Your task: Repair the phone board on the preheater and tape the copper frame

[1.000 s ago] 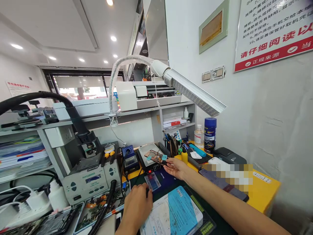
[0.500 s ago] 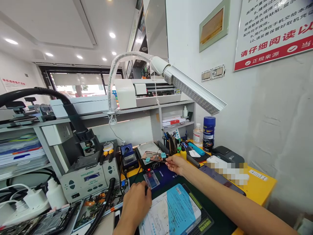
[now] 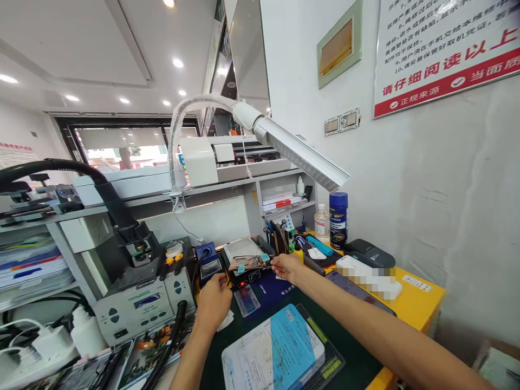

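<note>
My right hand (image 3: 287,267) is pinched at the right end of a thin copper-coloured phone part (image 3: 246,262) with teal tabs on it. The phone part lies over the flat top of a small black heating plate (image 3: 235,277), which has a red light lit on its front. My left hand (image 3: 215,299) is in front of the blue soldering station (image 3: 209,264), fingers curled together; what they hold, if anything, is hidden. Beside its wrist lies a small white paper (image 3: 226,320). A white and blue box (image 3: 272,346) lies flat on the mat between my forearms.
A grey rework station (image 3: 142,309) with a black hose stands left. A clear plastic case (image 3: 247,300) lies before the heating plate. To the right are a blue spray can (image 3: 338,219), a clear bottle (image 3: 322,223) and a black device (image 3: 369,253). A lamp (image 3: 300,151) hangs overhead.
My left hand has moved forward and left, from beside the box to the soldering station. The white paper now shows. My right hand stays at the phone part, and the view has shifted.
</note>
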`<state>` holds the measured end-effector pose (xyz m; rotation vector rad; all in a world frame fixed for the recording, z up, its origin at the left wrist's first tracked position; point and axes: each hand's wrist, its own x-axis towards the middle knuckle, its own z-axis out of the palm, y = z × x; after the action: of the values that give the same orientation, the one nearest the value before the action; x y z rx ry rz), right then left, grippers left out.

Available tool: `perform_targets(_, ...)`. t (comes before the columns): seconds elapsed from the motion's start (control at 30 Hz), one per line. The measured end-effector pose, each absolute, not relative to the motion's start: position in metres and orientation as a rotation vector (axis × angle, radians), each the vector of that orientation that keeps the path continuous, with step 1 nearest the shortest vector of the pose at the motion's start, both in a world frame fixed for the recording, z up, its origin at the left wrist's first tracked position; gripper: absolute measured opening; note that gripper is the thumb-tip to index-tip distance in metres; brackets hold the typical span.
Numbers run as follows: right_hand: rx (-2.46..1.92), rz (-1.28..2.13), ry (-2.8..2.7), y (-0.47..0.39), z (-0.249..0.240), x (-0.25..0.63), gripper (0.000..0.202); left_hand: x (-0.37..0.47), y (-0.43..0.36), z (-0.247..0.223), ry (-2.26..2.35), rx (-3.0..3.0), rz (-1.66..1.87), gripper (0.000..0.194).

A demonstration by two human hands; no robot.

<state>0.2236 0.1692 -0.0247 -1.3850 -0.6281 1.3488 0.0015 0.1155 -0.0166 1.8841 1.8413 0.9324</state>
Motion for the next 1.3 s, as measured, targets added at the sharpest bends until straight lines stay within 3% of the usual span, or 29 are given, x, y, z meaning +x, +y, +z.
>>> perform_targets(0.1,-1.414,1.323,-0.615,0.168,-0.026,0.22,0.031,0.001,0.126,-0.022,1.845,1.809,0.989,0.028)
perform_targets(0.27,-1.354,1.222,-0.641,0.159,-0.029,0.215,0.01,0.004,0.14,-0.039,1.769,1.767,1.087,0.034)
perform_targets(0.47,-1.334,1.065,-0.715,0.151,-0.038,0.219,0.03,0.004,0.156,-0.053,1.672,1.758,1.104,0.037)
perform_targets(0.8,-1.331,1.112,-0.802,0.151,-0.038,0.222,0.028,0.005,0.16,-0.056,1.679,1.734,1.091,0.037)
perform_targets(1.3,-1.358,0.837,-1.187,0.15,-0.045,0.229,0.061,0.022,0.134,-0.042,1.75,1.908,1.069,0.046)
